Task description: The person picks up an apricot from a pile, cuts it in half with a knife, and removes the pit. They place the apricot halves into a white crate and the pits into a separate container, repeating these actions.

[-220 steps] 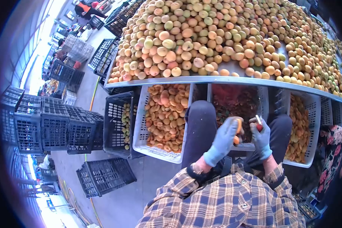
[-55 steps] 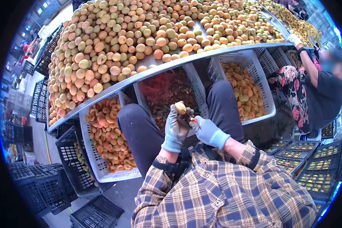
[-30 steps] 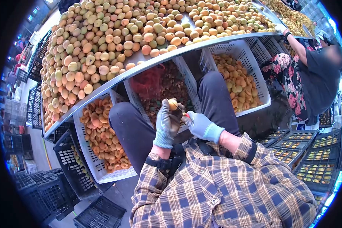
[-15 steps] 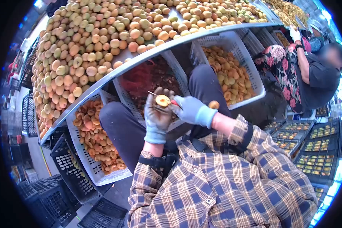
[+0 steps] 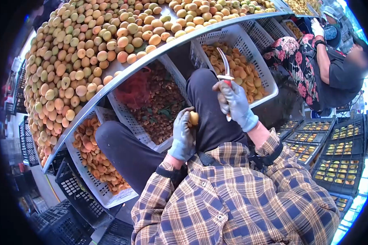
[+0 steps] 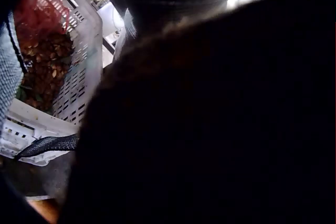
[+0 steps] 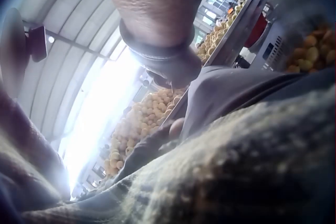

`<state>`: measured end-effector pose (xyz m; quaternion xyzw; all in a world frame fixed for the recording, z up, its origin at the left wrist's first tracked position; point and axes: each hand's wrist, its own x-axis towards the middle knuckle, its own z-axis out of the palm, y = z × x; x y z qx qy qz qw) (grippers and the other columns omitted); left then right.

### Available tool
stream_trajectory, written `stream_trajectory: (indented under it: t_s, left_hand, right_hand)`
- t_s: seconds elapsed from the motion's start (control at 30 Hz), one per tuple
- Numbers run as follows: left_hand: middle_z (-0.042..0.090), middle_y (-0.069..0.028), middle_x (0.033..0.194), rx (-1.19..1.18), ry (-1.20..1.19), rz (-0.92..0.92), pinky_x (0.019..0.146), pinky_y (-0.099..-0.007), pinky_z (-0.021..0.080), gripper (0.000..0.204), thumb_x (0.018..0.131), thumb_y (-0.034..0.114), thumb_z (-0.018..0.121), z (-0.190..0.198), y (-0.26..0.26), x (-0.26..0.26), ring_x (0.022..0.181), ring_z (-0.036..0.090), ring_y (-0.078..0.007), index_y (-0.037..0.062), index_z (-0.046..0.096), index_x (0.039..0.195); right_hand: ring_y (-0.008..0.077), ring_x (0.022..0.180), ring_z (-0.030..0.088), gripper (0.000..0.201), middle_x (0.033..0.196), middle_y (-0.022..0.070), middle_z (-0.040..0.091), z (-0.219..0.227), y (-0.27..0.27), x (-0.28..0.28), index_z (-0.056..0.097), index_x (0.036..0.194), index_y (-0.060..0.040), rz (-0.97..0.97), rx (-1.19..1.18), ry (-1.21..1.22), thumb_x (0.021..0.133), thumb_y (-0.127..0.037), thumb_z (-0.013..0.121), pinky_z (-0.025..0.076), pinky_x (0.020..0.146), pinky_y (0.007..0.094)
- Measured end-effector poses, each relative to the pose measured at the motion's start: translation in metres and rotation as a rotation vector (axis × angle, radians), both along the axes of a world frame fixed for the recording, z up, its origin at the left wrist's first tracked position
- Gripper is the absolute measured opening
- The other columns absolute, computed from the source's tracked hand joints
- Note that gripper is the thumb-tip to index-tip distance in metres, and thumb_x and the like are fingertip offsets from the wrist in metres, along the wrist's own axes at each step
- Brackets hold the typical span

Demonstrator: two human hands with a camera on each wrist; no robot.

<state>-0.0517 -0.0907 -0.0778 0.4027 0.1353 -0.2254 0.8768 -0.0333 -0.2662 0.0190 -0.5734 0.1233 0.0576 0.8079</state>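
My gloved left hand (image 5: 183,132) holds a yellow-orange apricot (image 5: 194,118) over my lap, partly hidden by the fingers. To its right, above my thigh, my gloved right hand (image 5: 235,105) grips a curved knife (image 5: 223,59) by its red handle. The blade points away from me and overlaps the right crate of fruit pieces. Dark sleeve cloth fills most of the left wrist view. In the right wrist view the right hand (image 7: 170,66) shows from behind, its fingers mostly hidden.
A metal-edged table (image 5: 159,50) heaped with apricots stands ahead. Below it are a crate of brown pits (image 5: 161,104) with a red mesh bag (image 5: 133,87), and crates of fruit pieces left (image 5: 98,157) and right (image 5: 253,75). Another person (image 5: 331,69) sits at right.
Half a second ago the knife was at a cut apricot in the left hand. Since then the right hand has swung right and away with the knife, and the view has turned right.
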Motion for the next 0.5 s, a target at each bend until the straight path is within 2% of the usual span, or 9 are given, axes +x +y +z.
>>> stream_trajectory:
  t_s: [0.07, 0.2, 0.27, 0.3, 0.33, 0.37, 0.4, 0.47, 0.5]
  left_hand:
    - [0.058, -0.0066, 0.105, -0.012, -0.031, 0.019, 0.083, -0.0304, 0.049, 0.029, 0.095, 0.021, 0.049, -0.004, 0.002, -0.003, 0.094, 0.057, -0.0142, 0.0043, 0.054, 0.119]
    - [0.058, -0.0071, 0.105, 0.016, 0.114, 0.061, 0.084, -0.0303, 0.049, 0.03, 0.093, 0.017, 0.054, 0.007, 0.006, 0.001, 0.095, 0.058, -0.0165, 0.0047, 0.054, 0.121]
    - [0.059, -0.0073, 0.103, 0.071, 0.107, 0.019, 0.081, -0.0289, 0.05, 0.031, 0.092, 0.013, 0.057, -0.003, 0.011, 0.001, 0.094, 0.059, -0.018, 0.0043, 0.053, 0.121]
    - [0.06, -0.0106, 0.105, -0.062, 0.203, 0.086, 0.076, -0.0281, 0.052, 0.033, 0.091, 0.012, 0.058, 0.013, 0.014, 0.002, 0.092, 0.061, -0.02, 0.0026, 0.052, 0.122]
    - [0.06, -0.0106, 0.105, -0.055, 0.194, 0.089, 0.076, -0.0281, 0.052, 0.033, 0.091, 0.012, 0.058, 0.013, 0.02, 0.005, 0.092, 0.061, -0.02, 0.0026, 0.052, 0.122]
    - [0.06, -0.0125, 0.107, -0.31, 0.21, 0.064, 0.074, -0.0288, 0.052, 0.034, 0.092, 0.013, 0.058, 0.011, 0.029, 0.008, 0.092, 0.061, -0.0209, 0.0023, 0.052, 0.123]
    - [0.06, -0.0143, 0.11, -0.565, 0.227, 0.037, 0.073, -0.0294, 0.053, 0.035, 0.092, 0.014, 0.058, 0.011, 0.036, 0.01, 0.091, 0.061, -0.0217, 0.002, 0.051, 0.124]
    - [0.063, -0.0138, 0.108, -0.644, 0.25, 0.024, 0.071, -0.0299, 0.052, 0.033, 0.091, 0.015, 0.06, 0.024, 0.042, 0.011, 0.091, 0.063, -0.0221, 0.0034, 0.055, 0.122]
    - [0.063, -0.0123, 0.108, -0.648, 0.254, -0.006, 0.071, -0.0303, 0.052, 0.032, 0.092, 0.016, 0.06, 0.031, 0.043, 0.008, 0.092, 0.062, -0.0219, 0.0037, 0.055, 0.121]
  right_hand:
    - [0.0006, 0.042, 0.034, 0.028, 0.057, -0.0072, 0.041, 0.003, -0.007, -0.004, 0.056, 0.095, -0.0039, 0.014, -0.138, 0.042, 0.095, -0.032, 0.056, 0.028, 0.036, 0.0179]
    - [0.0003, 0.042, 0.035, 0.029, 0.057, -0.0071, 0.041, -0.002, -0.011, -0.01, 0.056, 0.095, -0.0027, -0.013, -0.142, 0.05, 0.095, -0.032, 0.055, 0.03, 0.036, 0.0177]
    - [0.0002, 0.042, 0.036, 0.03, 0.058, -0.0068, 0.042, -0.002, -0.007, -0.014, 0.056, 0.096, -0.0016, -0.011, -0.138, 0.027, 0.095, -0.031, 0.057, 0.031, 0.037, 0.0174]
    - [-0.0005, 0.042, 0.034, 0.03, 0.057, -0.007, 0.041, 0.003, -0.002, -0.016, 0.056, 0.097, -0.0011, 0.004, -0.124, 0.025, 0.094, -0.031, 0.058, 0.029, 0.036, 0.0168]
    - [-0.0012, 0.042, 0.033, 0.03, 0.057, -0.0071, 0.04, 0.005, 0.002, -0.016, 0.057, 0.098, -0.0006, 0.018, -0.107, 0.019, 0.094, -0.03, 0.059, 0.028, 0.036, 0.0162]
    - [0.0046, 0.048, 0.048, 0.033, 0.063, -0.0031, 0.051, -0.002, -0.005, -0.017, 0.057, 0.106, 0.001, 0.122, -0.019, 0.042, 0.091, -0.028, 0.063, 0.041, 0.044, 0.0197]
    - [0.0046, 0.048, 0.048, 0.033, 0.063, -0.0031, 0.051, -0.011, 0.002, -0.015, 0.057, 0.106, 0.001, 0.125, -0.01, 0.036, 0.091, -0.028, 0.063, 0.041, 0.044, 0.0197]
    - [0.0138, 0.066, 0.062, 0.037, 0.078, 0.0029, 0.064, -0.026, 0.023, -0.012, 0.057, 0.113, 0.0006, 0.117, -0.651, -0.585, 0.088, -0.024, 0.067, 0.052, 0.063, 0.0271]
    - [0.0225, 0.084, 0.067, 0.04, 0.095, 0.0095, 0.068, -0.004, 0.033, -0.018, 0.057, 0.117, -0.0028, 0.193, -0.669, -0.457, 0.084, -0.022, 0.07, 0.052, 0.081, 0.0324]
